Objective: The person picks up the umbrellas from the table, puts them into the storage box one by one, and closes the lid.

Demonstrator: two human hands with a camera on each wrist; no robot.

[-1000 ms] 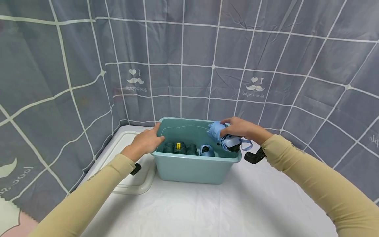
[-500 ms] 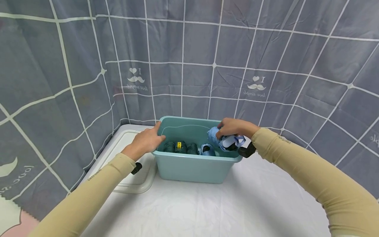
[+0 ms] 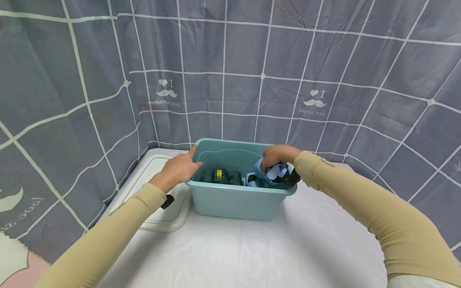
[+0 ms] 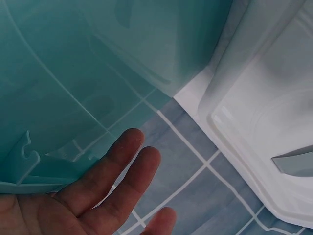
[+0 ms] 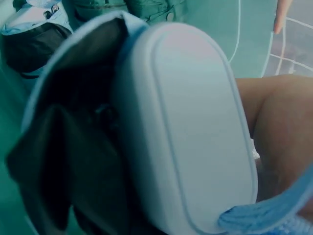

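Observation:
My right hand (image 3: 279, 154) reaches into the right end of a teal plastic bin (image 3: 234, 203) and grips a light blue folded umbrella (image 3: 274, 172). In the right wrist view, the pale oval end of the umbrella's handle (image 5: 200, 117) faces the camera, with a blue strap (image 5: 269, 208) and black lining beside it; most fingers are hidden. My left hand (image 3: 175, 170) is at the bin's left rim, thumb on the inner side. Its fingers (image 4: 134, 174) extend loosely outside the wall. Another light blue umbrella (image 3: 251, 181) lies in the bin beside dark green rolled bundles (image 3: 235, 178).
One green bundle carries a yellow label (image 3: 219, 174). A white lid (image 3: 153, 162) lies flat left of the bin, under my left forearm. White cloth (image 3: 230, 252) covers the table, and a grey gridded curtain (image 3: 241, 92) hangs close behind the bin.
My right hand has moved left and down into the bin with the umbrella, which now sits lower, close to the other blue one. The left hand stays at the rim.

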